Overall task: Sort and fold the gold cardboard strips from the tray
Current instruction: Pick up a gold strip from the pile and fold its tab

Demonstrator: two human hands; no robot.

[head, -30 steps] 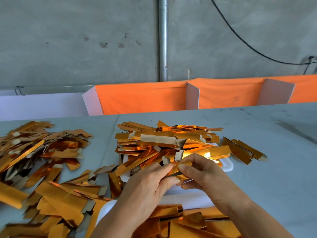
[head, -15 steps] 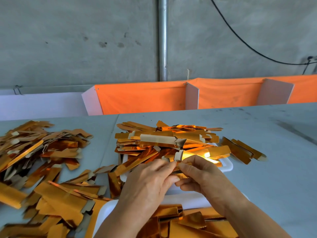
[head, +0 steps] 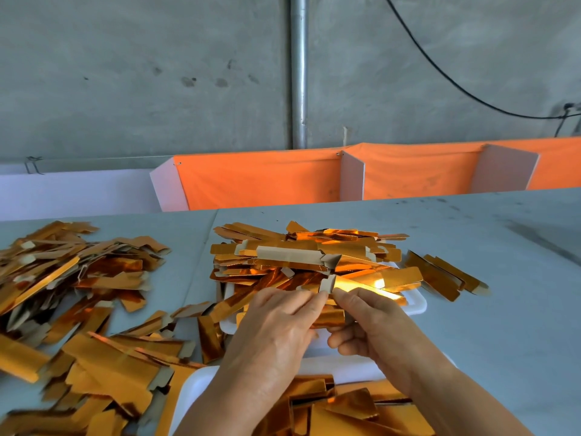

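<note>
My left hand and my right hand meet over a white tray, and both pinch one gold cardboard strip between thumb and fingertips. The strip is partly hidden by my fingers; its brown end flap sticks up between the fingertips. A heap of gold strips covers the tray behind my hands. A second white tray with more gold strips lies under my forearms at the bottom edge.
Loose gold strips are piled on the grey table at the left and front left. A few strips lie right of the tray. Orange cloth bins with white dividers line the table's far edge.
My hands have stayed over the tray, with the fingers shifting slightly on the same strip. The piles have not moved.
</note>
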